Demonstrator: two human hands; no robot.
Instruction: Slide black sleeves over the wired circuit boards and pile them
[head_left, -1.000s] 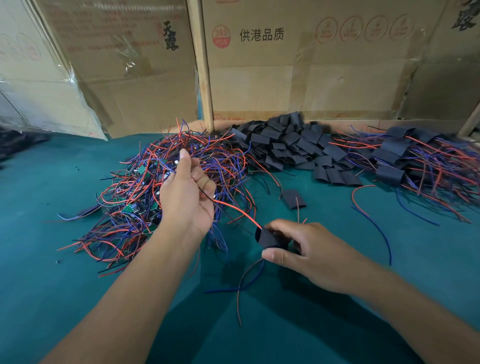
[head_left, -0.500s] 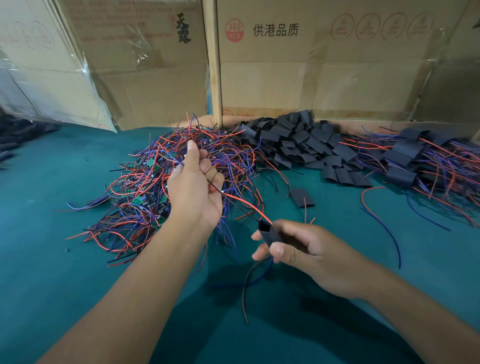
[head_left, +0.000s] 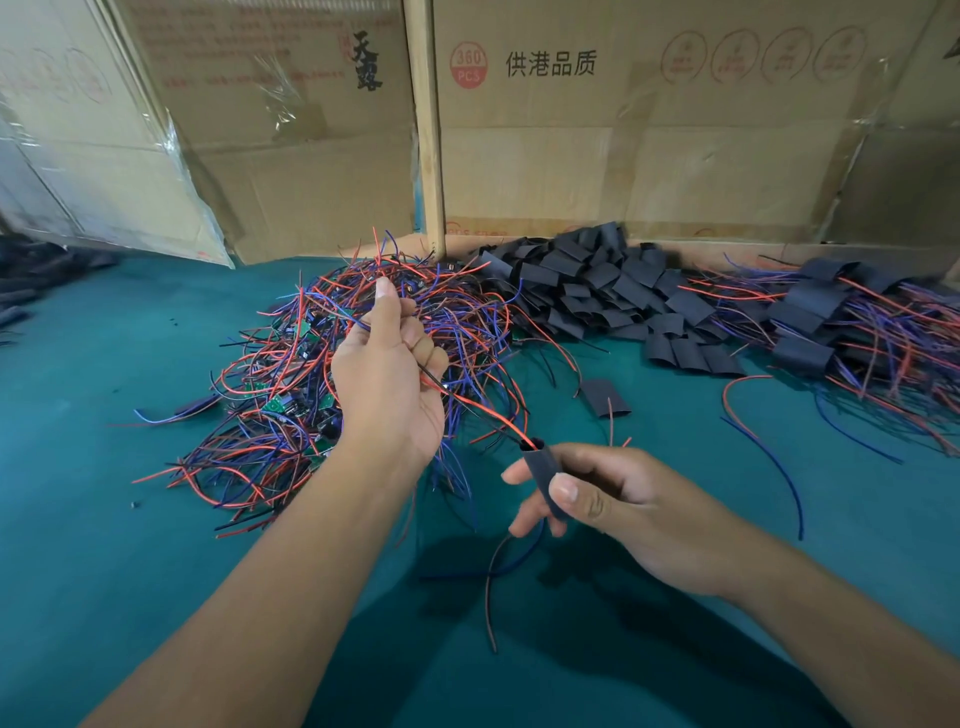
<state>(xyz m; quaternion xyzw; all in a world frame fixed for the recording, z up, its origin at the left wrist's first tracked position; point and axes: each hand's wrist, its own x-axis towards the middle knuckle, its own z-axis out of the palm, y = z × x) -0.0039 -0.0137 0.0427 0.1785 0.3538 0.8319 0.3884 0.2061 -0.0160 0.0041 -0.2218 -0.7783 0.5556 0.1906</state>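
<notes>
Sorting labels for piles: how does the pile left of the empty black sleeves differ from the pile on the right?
The left pile is bare wired boards: green boards show among the tangled wires, and no sleeves. The right pile carries black sleeves over its bundles, with no green showing. The left hand grips wires above the left pile; no hand is at the right one. Both have red and blue wires on the green mat.

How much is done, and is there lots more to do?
Done: a pile of sleeved boards at far right. In hand: the right hand pinches a black sleeve while the left hand pulls its wires through. Left: a big tangle of bare wired boards and many empty sleeves.
</notes>
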